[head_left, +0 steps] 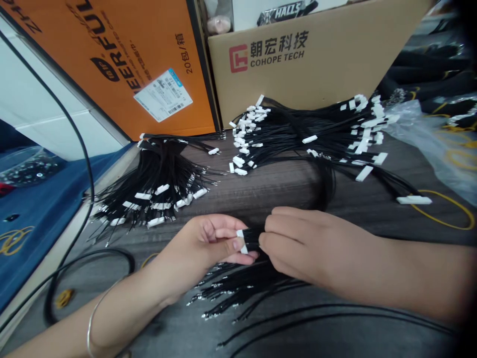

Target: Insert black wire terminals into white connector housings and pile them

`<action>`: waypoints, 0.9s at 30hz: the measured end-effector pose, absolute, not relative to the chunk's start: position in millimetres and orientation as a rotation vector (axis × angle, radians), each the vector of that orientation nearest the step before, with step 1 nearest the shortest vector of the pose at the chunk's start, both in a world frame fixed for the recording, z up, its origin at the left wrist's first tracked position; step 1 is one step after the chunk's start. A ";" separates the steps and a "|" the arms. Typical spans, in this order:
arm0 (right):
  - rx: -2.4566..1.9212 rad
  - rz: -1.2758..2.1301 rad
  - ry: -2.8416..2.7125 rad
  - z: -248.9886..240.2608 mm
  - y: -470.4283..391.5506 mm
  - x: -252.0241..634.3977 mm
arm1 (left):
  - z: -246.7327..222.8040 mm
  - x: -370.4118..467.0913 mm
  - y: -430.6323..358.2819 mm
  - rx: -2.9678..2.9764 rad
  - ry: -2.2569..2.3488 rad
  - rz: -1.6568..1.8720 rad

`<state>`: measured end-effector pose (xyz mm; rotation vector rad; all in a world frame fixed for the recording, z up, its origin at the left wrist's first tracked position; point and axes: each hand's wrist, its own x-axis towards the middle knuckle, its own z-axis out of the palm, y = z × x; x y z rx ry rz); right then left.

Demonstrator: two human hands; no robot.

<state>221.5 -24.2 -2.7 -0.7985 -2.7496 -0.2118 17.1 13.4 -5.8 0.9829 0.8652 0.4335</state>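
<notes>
Hands [208, 246] [298, 243] on harness [251, 238], piles behind [298, 132].

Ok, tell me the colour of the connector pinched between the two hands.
White, on black wires: the connector sits between the left hand and right hand, seen in the head view.

A dark wood-grain tabletop [261, 194] fills the view. At its back edge lean an orange carton [122, 59] and a brown cardboard box [316, 54]. A blue cloth [37, 209] lies left.
</notes>
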 end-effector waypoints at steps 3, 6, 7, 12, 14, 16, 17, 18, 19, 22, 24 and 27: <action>-0.754 -0.264 -2.759 -5.7 -21.7 223.3 | -7.0 15.7 14.2 0.985 0.849 0.435; -0.719 -0.253 -2.760 -6.5 -20.9 223.5 | -7.4 14.6 15.0 0.981 0.834 0.435; -0.709 -0.258 -2.767 -6.5 -20.8 223.4 | -7.2 14.3 15.2 0.978 0.832 0.434; -0.697 -0.247 -2.816 -5.2 -19.0 223.1 | -5.5 14.7 15.2 0.974 0.838 0.424; -0.707 -0.227 -2.841 -5.1 -17.7 223.3 | -5.0 15.3 15.0 0.976 0.841 0.421; -0.704 -0.210 -2.855 -5.6 -16.5 223.7 | -4.7 15.7 14.9 0.986 0.849 0.418; -0.701 -0.197 -2.856 -6.2 -16.2 223.9 | -4.7 15.9 14.8 0.993 0.855 0.417; -0.701 -0.180 -2.851 -6.8 -16.2 224.1 | -4.7 16.0 14.7 1.001 0.860 0.415; -0.704 -0.163 -2.841 -7.6 -16.4 224.3 | -4.8 15.9 14.6 1.008 0.866 0.412; -0.722 -0.136 -2.814 -9.2 -17.9 224.6 | -5.4 15.2 13.8 1.008 0.891 0.404; -0.745 -0.117 -2.788 -9.2 -18.8 224.3 | -5.7 14.6 13.3 0.992 0.905 0.409; -0.818 -0.033 -2.707 -7.6 -19.7 223.2 | -5.3 14.6 13.4 0.977 0.907 0.412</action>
